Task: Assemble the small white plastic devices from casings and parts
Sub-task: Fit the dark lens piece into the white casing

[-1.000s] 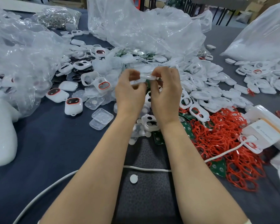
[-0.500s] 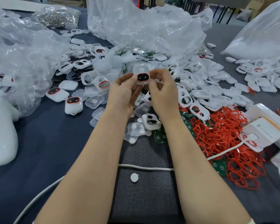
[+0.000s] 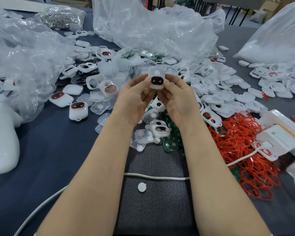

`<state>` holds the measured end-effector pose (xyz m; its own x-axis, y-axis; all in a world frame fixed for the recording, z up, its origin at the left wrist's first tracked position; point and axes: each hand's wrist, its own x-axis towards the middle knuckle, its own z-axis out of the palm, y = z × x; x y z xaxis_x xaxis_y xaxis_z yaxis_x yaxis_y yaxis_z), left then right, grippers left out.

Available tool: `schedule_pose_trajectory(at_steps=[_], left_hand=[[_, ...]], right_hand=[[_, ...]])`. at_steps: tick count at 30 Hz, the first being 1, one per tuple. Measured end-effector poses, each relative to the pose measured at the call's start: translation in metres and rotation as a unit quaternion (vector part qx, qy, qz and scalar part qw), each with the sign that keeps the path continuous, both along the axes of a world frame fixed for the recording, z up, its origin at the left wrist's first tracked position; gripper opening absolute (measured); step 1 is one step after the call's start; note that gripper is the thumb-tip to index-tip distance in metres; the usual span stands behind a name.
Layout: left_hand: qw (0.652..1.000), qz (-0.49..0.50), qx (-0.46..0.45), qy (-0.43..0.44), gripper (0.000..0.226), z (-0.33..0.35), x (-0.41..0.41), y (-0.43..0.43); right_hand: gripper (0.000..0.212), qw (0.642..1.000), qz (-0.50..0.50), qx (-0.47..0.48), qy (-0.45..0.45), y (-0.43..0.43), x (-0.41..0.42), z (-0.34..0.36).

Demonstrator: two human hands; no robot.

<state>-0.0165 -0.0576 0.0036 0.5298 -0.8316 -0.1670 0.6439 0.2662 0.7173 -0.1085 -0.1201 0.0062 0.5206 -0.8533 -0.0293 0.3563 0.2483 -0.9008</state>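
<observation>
I hold a small white device [image 3: 156, 78] up over the table, its face toward me, with a dark window ringed in red. My left hand [image 3: 134, 97] pinches its left edge and my right hand [image 3: 177, 97] pinches its right edge. Below my hands lie an empty white casing [image 3: 159, 128], clear plastic inserts [image 3: 141, 136] and green circuit boards [image 3: 170, 142]. Two finished devices [image 3: 78, 110] sit to the left on the dark cloth. A heap of white casings [image 3: 216, 92] spreads to the right.
Red rubber rings [image 3: 242, 150] are piled at the right beside a white charger box [image 3: 279, 138]. A white cable [image 3: 157, 177] crosses the grey mat [image 3: 153, 201]. Crumpled clear bags [image 3: 152, 28] fill the back and left; a bag of metal rings [image 3: 61, 17] lies far left.
The device was edge-on and pressed between my fingers; now it is turned face toward me, held a little lower and closer, and my wrists have spread apart.
</observation>
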Motion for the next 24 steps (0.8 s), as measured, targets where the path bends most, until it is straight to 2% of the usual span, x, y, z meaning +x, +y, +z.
schedule_pose_trajectory(at_steps=[2,5,8,11,14,16,18,19,21,24], left_hand=[[1.0,0.016,0.016,-0.02,0.009,-0.001,-0.002,-0.002],[0.978,0.069,0.064,-0.187,0.013,-0.006,-0.004,-0.004],[0.952,0.049,0.034,-0.3,0.028,-0.003,-0.007,-0.001],[0.905,0.044,0.064,-0.418,0.031,-0.001,-0.009,0.0],[0.871,0.063,0.08,-0.481,0.028,-0.004,-0.012,0.0],[0.827,0.106,0.1,-0.544,0.021,-0.006,-0.011,-0.001],[0.776,0.155,0.134,-0.597,0.009,-0.008,-0.007,-0.002],[0.761,0.175,0.147,-0.608,0.01,-0.01,-0.005,-0.003],[0.767,0.186,0.151,-0.596,0.015,-0.012,-0.001,-0.004],[0.811,0.151,0.144,-0.546,0.013,-0.011,-0.002,-0.005]], right_hand=[[0.016,1.0,-0.012,-0.001,0.005,0.001,0.0,-0.001],[0.019,0.999,-0.038,0.013,-0.011,0.0,-0.001,-0.001],[0.023,0.997,-0.049,0.057,-0.034,-0.004,-0.004,0.001],[0.022,0.994,-0.044,0.09,-0.034,-0.006,-0.006,0.003],[0.024,0.994,-0.028,0.096,-0.04,-0.006,-0.007,0.004],[0.024,0.999,-0.017,0.047,0.004,-0.005,-0.006,0.003],[0.022,0.993,-0.019,-0.067,0.095,-0.004,-0.006,0.001],[0.021,0.981,-0.023,-0.132,0.141,-0.003,-0.005,-0.001],[0.018,0.946,-0.035,-0.249,0.207,-0.001,-0.005,-0.003],[0.013,0.903,-0.068,-0.346,0.244,0.001,-0.004,-0.005]])
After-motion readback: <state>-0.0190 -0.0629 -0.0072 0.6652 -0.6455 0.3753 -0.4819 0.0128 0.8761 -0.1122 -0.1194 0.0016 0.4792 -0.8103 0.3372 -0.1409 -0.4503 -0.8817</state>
